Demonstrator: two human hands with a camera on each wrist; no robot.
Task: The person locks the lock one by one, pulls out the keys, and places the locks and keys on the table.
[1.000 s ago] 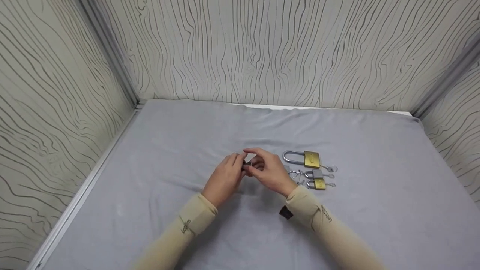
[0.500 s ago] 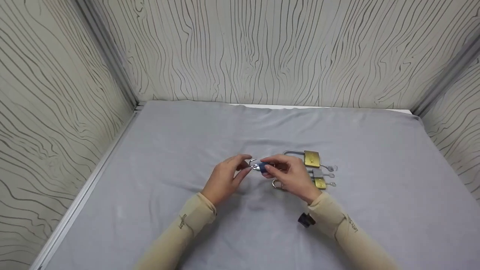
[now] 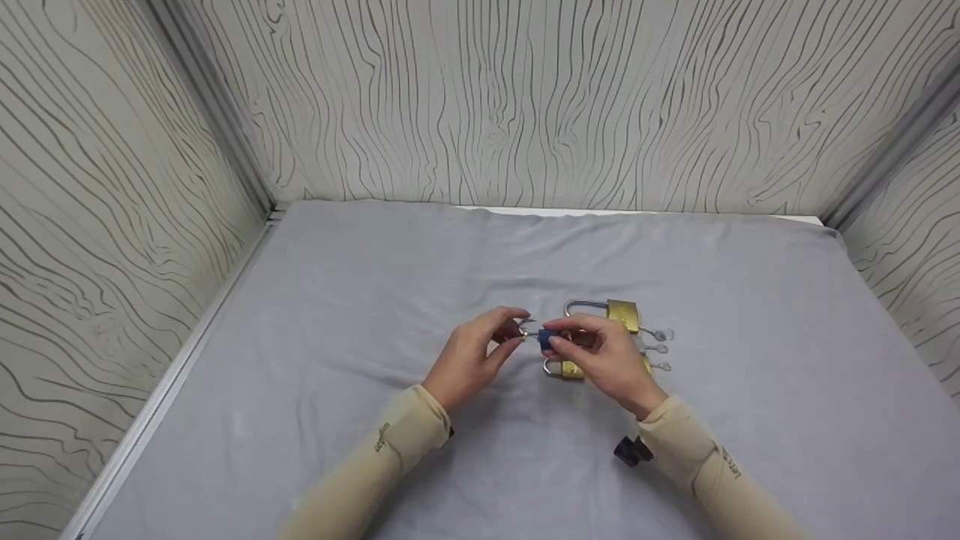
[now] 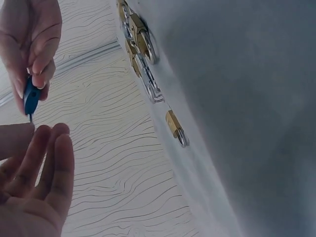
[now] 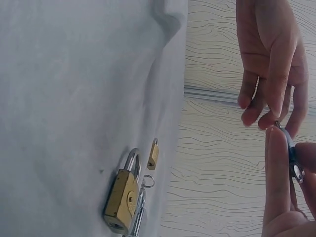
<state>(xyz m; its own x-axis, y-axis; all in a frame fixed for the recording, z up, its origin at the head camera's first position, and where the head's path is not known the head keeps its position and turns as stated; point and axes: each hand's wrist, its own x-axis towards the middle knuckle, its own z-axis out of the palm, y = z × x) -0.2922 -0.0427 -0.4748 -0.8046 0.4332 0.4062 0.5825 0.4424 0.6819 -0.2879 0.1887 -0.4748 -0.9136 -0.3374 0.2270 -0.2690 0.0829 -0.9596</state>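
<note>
My right hand [image 3: 611,367] grips a small blue padlock [image 3: 546,340] between thumb and fingers, above the cloth. From the left, my left hand [image 3: 472,356] pinches a thin silver key [image 3: 531,334] at the padlock's end, with a small metal loop beside the fingertips. The left wrist view shows the blue padlock [image 4: 32,96] edge-on, its thin shaft running to my left thumb and forefinger. A round silver part [image 5: 297,171] of it shows in the right wrist view. How deep the key sits is too small to tell.
Behind my right hand lies a large brass padlock [image 3: 622,313] with a key [image 3: 660,334]. A small brass padlock [image 3: 571,370] lies below the hands. More padlocks are partly hidden, two keys showing at right. Grey cloth [image 3: 360,300] covers the table; patterned walls [image 3: 495,105] enclose it.
The hands were close together, then drew apart, uncovering the blue padlock. Both have shifted right, the right hand farther, now hiding some padlocks on the cloth.
</note>
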